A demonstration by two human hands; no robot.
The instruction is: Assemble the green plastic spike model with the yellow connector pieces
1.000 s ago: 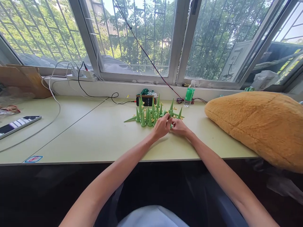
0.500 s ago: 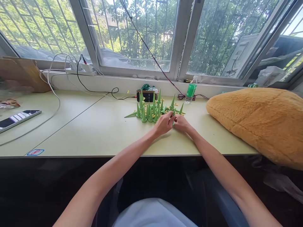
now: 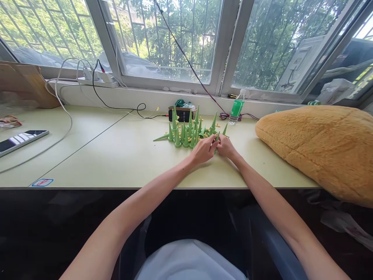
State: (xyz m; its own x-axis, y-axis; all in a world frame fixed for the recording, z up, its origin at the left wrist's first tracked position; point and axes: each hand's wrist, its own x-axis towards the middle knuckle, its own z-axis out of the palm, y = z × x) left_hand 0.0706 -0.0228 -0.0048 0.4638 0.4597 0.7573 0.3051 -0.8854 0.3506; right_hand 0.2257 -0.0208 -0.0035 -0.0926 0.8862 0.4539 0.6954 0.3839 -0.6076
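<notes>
Several green pointed cones (image 3: 182,134) stand upright on the pale table, with small yellow pieces (image 3: 218,125) among them. One long green cone (image 3: 161,137) lies on its side at the left of the cluster. At the cluster's right front, my left hand (image 3: 205,148) and my right hand (image 3: 225,146) meet around one green cone (image 3: 217,136), whose tip sticks up between them. The fingers of both hands are closed on it. Its base is mostly covered by my fingers.
Behind the cones a phone (image 3: 185,115) leans, showing a timer. A water bottle (image 3: 236,107) stands at the back right, and a large brown plush cushion (image 3: 317,147) covers the table's right side. Cables (image 3: 70,116) and a phone-like device (image 3: 21,140) lie left.
Both hands stay together on the cone, with its tip leaning slightly more to the right. The whole view has shifted a little.
</notes>
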